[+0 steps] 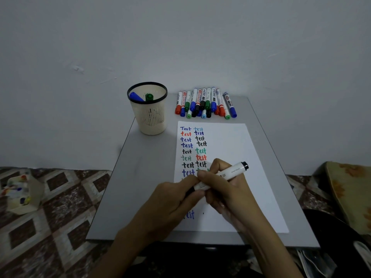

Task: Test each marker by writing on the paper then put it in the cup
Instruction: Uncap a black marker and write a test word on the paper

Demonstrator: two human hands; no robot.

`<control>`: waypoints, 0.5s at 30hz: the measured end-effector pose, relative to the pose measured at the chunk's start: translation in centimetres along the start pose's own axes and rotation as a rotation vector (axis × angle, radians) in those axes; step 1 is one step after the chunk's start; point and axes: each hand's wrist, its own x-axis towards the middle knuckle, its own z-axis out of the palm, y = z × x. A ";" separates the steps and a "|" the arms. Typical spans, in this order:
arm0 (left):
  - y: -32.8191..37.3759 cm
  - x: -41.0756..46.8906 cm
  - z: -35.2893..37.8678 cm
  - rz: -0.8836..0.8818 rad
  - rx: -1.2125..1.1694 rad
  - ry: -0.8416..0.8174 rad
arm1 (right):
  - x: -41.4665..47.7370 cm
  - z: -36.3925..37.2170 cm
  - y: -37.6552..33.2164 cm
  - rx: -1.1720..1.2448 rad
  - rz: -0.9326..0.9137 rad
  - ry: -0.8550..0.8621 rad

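A white sheet of paper (230, 149) lies on the grey table (140, 177), covered with several coloured "test" words in two columns. Over its middle, my right hand (224, 189) grips the white barrel of a black marker (232, 171), whose black end points up and right. My left hand (176, 197) holds the marker's lower end, where the cap is; the fingers hide that end. A cream mesh cup (149, 115) with a black rim stands at the table's far left, holding a blue and a green marker. Several capped markers (204, 103) lie in a row behind the paper.
The small table stands against a pale wall. A patterned floor (50, 207) lies to the left, with a paint-stained cloth or box (19, 193) on it. A patterned cushion (349, 193) and dark items sit at the right edge.
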 end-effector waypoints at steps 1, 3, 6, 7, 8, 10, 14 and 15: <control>0.0 0.0 0.1 -0.002 -0.016 0.013 | 0.1 -0.1 0.1 0.013 0.015 -0.008; 0.1 -0.1 0.1 -0.010 -0.049 0.030 | 0.2 -0.2 0.4 0.032 0.036 -0.009; 0.1 -0.4 0.4 -0.022 -0.081 0.054 | 0.4 -0.4 0.8 0.029 0.046 -0.021; 0.0 -0.4 0.5 -0.028 -0.086 0.062 | 0.5 -0.4 0.9 0.023 0.047 -0.024; 0.0 -0.5 0.6 -0.036 -0.093 0.072 | 0.5 -0.5 1.0 0.016 0.046 -0.028; -0.2 -0.5 0.9 -0.054 -0.116 0.090 | 0.5 -0.4 1.0 0.001 0.047 -0.040; -0.4 -0.8 1.6 -0.083 -0.164 0.118 | 0.4 -0.4 1.2 -0.009 0.061 -0.032; -0.4 -0.9 1.8 -0.092 -0.176 0.122 | 0.4 -0.4 1.3 -0.006 0.067 -0.027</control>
